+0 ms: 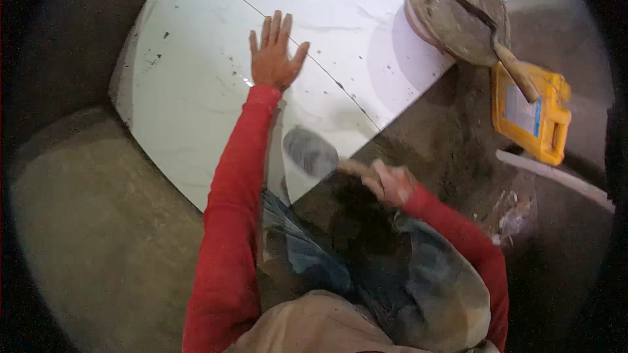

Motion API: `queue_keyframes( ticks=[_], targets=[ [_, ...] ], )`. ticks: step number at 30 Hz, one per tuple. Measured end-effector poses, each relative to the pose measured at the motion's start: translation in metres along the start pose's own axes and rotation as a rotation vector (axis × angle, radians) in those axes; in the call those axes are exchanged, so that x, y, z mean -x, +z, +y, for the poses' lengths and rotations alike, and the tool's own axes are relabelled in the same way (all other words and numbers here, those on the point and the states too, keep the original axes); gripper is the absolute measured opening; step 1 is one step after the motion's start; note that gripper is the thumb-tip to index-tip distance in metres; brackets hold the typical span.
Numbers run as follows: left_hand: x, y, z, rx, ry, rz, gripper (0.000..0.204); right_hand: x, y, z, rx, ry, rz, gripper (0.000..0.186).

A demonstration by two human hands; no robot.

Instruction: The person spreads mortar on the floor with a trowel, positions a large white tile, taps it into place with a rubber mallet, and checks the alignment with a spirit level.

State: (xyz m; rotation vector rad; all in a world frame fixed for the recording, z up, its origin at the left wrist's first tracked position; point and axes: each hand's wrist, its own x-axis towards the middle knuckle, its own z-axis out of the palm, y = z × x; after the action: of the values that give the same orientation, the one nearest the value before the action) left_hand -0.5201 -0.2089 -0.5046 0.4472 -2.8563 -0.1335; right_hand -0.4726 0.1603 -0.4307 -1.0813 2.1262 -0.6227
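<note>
My left hand (271,59) lies flat on a glossy white floor tile (190,85), fingers spread, close to the dark joint line that runs between two tiles. In my right hand (394,185) is the wooden handle of a rubber mallet (310,153). Its grey, rounded head is smeared by motion and is over the tile's near corner, left of that hand. Whether the head touches the tile I cannot tell. Dark specks and smudges of mortar dot the tile surface.
A bucket (411,10) of wet grey mortar stands at the upper right on the tiles, a trowel (515,72) resting in it. Beside it is a yellow jerrycan (555,114) on the rough floor. A pale strip (556,176) lies nearer, with crumpled scraps (515,214) close by.
</note>
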Motion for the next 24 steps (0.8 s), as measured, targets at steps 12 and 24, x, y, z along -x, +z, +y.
queue_keyframes(
  ticks=[12, 24],
  targets=[
    [-0.054, 0.000, -0.034, 0.055, -0.092, -0.035, 0.062, -0.050, -0.008, 0.001, -0.190, -0.340, 0.287, 0.031],
    [-0.060, -0.007, -0.066, 0.085, -0.026, -0.111, 0.057, -0.086, -0.025, -0.049, -0.147, 0.188, -0.012, 0.032]
  ],
)
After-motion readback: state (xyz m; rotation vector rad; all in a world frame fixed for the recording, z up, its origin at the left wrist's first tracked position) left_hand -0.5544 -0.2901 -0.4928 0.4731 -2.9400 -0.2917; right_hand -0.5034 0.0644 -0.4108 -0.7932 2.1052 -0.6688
